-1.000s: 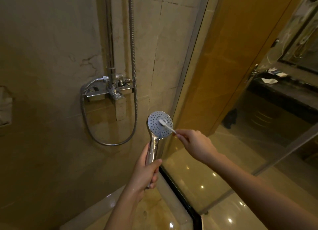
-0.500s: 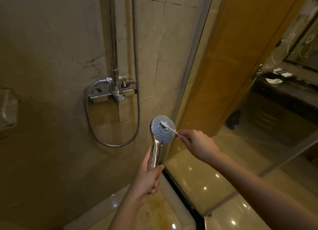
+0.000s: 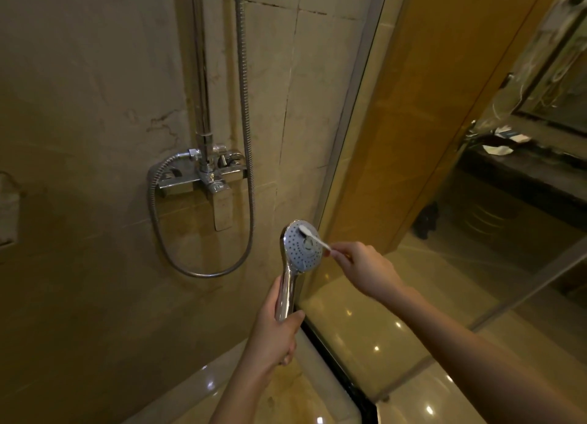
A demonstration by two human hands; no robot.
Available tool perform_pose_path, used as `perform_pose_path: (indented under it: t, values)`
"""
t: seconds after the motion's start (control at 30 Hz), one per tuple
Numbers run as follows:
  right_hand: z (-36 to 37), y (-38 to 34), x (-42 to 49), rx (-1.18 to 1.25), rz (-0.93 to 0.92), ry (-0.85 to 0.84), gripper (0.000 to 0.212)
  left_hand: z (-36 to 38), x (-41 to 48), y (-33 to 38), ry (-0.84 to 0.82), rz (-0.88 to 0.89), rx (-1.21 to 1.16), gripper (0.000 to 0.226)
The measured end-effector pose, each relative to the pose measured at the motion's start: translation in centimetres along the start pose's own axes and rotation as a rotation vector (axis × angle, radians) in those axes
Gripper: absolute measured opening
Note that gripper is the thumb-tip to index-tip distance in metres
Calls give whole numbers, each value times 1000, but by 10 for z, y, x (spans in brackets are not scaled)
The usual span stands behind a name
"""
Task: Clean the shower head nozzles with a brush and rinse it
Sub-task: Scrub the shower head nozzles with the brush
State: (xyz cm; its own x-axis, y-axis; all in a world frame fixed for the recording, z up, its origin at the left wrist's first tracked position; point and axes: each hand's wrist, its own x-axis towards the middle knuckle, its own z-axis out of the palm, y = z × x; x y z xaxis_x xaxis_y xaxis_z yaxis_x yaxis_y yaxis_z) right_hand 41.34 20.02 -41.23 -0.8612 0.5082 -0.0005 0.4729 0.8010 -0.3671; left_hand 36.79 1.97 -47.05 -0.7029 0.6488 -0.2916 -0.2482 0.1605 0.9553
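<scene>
A chrome hand shower head [image 3: 297, 249] is held upright, its round grey nozzle face turned toward me. My left hand [image 3: 275, 331] grips its handle from below. My right hand [image 3: 362, 269] pinches the end of a small white brush [image 3: 313, 237]. The brush head rests on the upper part of the nozzle face. A ribbed metal hose [image 3: 247, 157] loops from the wall down and around.
The chrome mixer valve [image 3: 206, 176] and riser pipe [image 3: 201, 74] are fixed to the marble wall on the left. A glass shower screen [image 3: 397, 169] stands right of the shower head, its black-sealed lower edge [image 3: 333, 360] by my left hand. A dark counter [image 3: 524, 169] lies beyond.
The brush head has slid from the middle of the nozzle face up toward its top edge. My view has shifted a little; both hands keep their grip.
</scene>
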Motion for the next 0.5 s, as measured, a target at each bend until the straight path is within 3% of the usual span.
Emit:
perform_pose_path:
  t: [0.2,0.33,0.43,0.5]
  values:
    - [7,-8,-5,-31,-65,-62,29,-1,-2,3,7,7,3,71]
    - [5,3,5,88,60,30,29,-2,3,-3,7,10,30,73]
    - [12,-5,-7,57,-28,-4,30,-4,5,-9,7,17,17,74]
    - [8,-4,1,69,10,19,30,-5,7,-10,9,20,23,74]
